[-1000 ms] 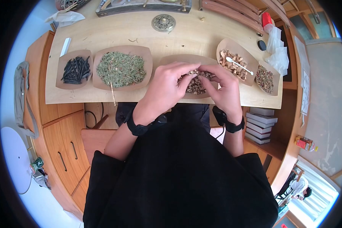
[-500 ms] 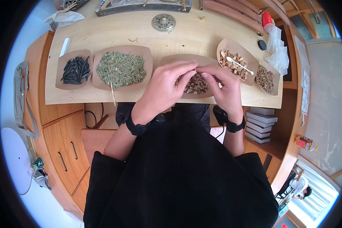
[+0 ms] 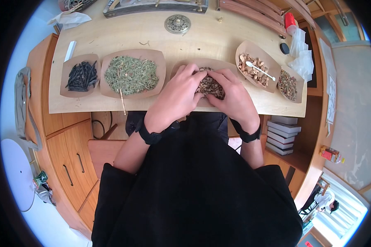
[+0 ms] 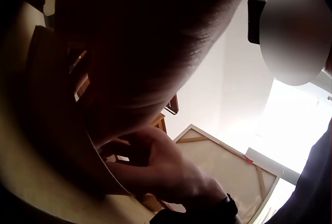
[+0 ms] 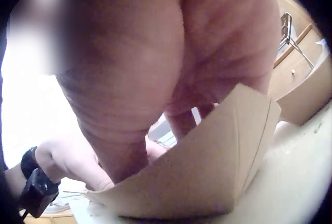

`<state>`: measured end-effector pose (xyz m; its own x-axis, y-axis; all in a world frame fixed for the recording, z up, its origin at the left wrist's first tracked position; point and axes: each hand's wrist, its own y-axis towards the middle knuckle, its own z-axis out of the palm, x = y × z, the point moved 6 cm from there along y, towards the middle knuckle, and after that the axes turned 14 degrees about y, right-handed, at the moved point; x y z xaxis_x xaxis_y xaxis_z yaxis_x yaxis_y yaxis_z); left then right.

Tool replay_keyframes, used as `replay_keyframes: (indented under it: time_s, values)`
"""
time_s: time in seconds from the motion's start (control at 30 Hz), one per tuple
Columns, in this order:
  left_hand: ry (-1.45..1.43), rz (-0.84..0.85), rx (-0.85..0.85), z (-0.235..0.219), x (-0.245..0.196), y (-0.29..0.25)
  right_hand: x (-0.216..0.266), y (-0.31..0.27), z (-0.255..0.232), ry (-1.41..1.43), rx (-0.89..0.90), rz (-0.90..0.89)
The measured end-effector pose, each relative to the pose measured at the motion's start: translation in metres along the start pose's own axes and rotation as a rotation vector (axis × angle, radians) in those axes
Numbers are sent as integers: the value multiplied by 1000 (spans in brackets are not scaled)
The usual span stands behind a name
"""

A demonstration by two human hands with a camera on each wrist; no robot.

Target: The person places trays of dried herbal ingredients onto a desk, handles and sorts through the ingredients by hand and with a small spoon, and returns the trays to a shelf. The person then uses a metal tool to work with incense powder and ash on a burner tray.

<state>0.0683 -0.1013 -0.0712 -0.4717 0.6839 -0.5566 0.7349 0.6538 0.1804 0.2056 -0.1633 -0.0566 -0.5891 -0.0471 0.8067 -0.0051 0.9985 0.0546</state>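
Both hands are down in a brown paper tray (image 3: 222, 64) of small dried brown pieces (image 3: 211, 88). My left hand (image 3: 173, 99) curves round the heap from the left, its thumb at the near side. From the right, my right hand (image 3: 238, 101) curls its fingers and thumb round the same heap, facing the left. Pieces show in the ring between the two hands. The tray's side wall (image 5: 207, 161) hides the fingertips in the right wrist view. Large and dark, the left palm (image 4: 140, 52) fills much of the left wrist view.
Left of the hands stand paper trays of green dried herb (image 3: 132, 74), with a thin stick, and black strips (image 3: 82, 77). To the right are tan slices (image 3: 253, 72) under a white spoon (image 3: 259, 71) and mixed small pieces (image 3: 287, 85). A round metal lid (image 3: 177, 24) lies farther back.
Both hands have lowered from above the tray into the heap. The thumbs have shifted toward the near side, and the fingertips, close together before, have spread round the pieces.
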Motion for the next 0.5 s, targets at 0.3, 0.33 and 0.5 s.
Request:
replay_keyframes:
  time_s: [0.3, 0.33, 0.5]
  values:
    - [-142, -99, -90, 6, 8, 4, -8, 3, 0, 87, -97, 21]
    - [-141, -99, -91, 5, 8, 4, -9, 2, -1, 122, -95, 56]
    - [-219, -102, -107, 0, 5, 4, -16, -1, -6, 193, -103, 72]
